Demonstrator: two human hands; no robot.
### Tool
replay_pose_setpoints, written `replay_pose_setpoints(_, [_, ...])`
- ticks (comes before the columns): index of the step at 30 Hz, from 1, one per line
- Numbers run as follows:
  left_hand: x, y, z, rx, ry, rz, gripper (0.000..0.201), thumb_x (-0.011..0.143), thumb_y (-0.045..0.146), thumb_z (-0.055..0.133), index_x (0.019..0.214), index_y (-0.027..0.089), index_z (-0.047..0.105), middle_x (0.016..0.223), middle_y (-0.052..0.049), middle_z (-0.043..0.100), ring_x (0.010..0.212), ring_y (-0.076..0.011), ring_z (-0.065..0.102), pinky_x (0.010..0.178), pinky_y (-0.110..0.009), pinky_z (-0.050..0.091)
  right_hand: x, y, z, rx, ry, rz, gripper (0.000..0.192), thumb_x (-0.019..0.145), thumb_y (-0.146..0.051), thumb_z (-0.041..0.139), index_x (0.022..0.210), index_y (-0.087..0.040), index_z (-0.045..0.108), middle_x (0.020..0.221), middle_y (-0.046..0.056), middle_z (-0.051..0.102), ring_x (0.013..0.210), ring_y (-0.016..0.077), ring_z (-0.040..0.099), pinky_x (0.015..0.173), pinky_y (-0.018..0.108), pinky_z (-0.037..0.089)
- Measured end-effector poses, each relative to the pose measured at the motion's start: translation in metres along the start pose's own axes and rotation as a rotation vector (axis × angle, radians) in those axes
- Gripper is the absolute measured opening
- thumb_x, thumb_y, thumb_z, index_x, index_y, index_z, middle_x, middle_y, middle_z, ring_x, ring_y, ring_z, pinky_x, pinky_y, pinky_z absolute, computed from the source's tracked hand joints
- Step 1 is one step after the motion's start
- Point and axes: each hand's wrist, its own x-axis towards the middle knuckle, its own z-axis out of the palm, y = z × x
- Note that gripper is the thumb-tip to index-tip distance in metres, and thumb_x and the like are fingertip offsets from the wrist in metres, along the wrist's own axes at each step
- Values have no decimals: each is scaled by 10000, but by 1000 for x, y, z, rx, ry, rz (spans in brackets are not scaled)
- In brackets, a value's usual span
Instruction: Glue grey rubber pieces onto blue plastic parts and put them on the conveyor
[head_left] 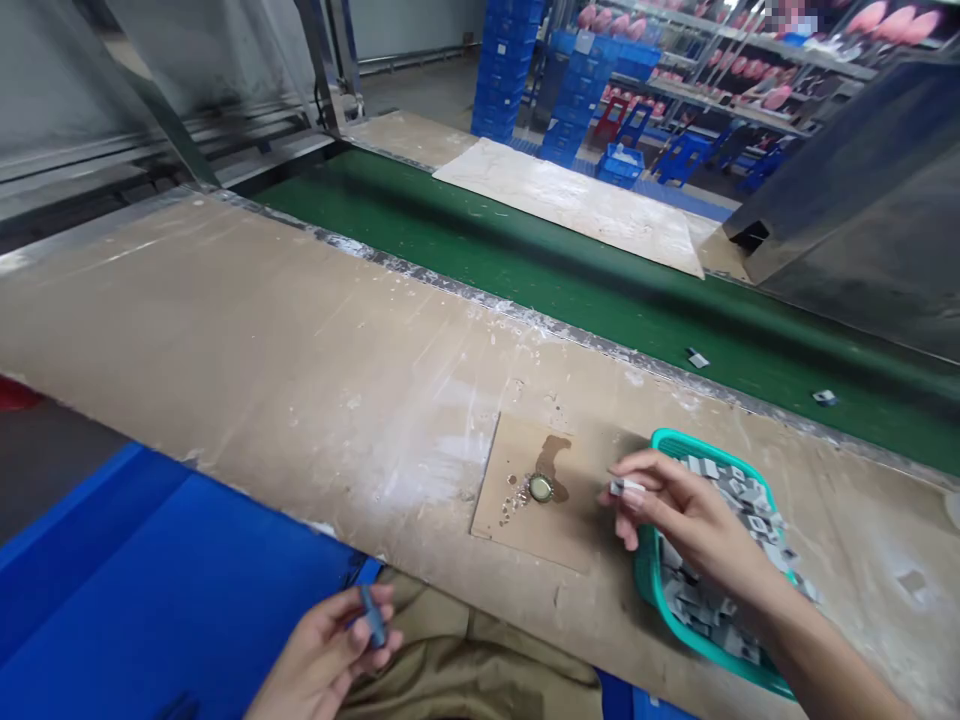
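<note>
Between the thumb and fingers of my left hand (337,640) is a small dark blue-grey piece (372,615), held over my lap near the table edge. My right hand (675,505) pinches a small grey-and-white piece (627,487) beside the green basket (660,440). Many similar grey-and-white pieces (757,525) fill that basket, partly hidden by my right forearm. Left of my right hand lies a cardboard square (517,440) with a bottle cap (541,487) on it. A wet brown stain and droplets surround the cap.
Beyond the brown worktable (225,320) runs a green conveyor belt (480,240), carrying two small pieces (697,358). A blue bin (172,580) stands at lower left. A metal housing (870,200) rises at right. Stacked blue crates (506,70) and racks of pink items stand behind.
</note>
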Motion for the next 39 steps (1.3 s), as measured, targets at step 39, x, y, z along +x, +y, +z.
replay_pose_setpoints(39, [4, -20, 129, -196, -420, 166, 246, 626, 231, 803, 770, 122, 636, 698, -31, 694, 702, -184, 678, 710, -329, 583, -20, -25, 51, -429, 76, -91, 149, 740, -344, 691, 799, -207, 689, 730, 65, 713, 632, 196, 670, 585, 264, 556])
